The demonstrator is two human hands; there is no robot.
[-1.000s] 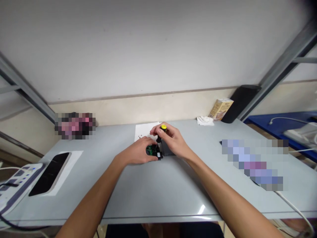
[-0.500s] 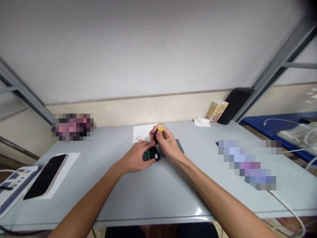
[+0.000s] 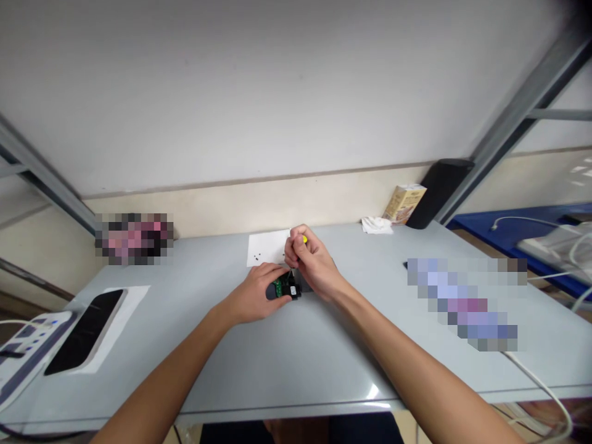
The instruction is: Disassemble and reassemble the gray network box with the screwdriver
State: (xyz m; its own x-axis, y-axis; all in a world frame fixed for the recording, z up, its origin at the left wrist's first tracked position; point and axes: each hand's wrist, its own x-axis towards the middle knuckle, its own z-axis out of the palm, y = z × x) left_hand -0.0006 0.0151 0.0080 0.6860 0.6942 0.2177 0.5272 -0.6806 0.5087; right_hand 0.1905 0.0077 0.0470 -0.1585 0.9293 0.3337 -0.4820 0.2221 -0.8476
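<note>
The left hand (image 3: 259,292) has its fingers clamped around the edges of a small black device with a green circuit board (image 3: 283,285), which lies on the tabletop (image 3: 277,357) near the middle, in front of a white sheet (image 3: 266,248) with small dark pieces on it. The right hand (image 3: 314,262) has its fingers closed on the yellow-topped screwdriver (image 3: 304,239), held upright over the device, its tip too small to make out

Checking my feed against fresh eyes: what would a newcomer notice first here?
Probably the two hands at mid-table: the left hand steadies a green-and-black circuit assembly, the right hand grips a yellow-topped tool above it. Next, the large black slab at left and the tall black cylinder at the back right.
</note>
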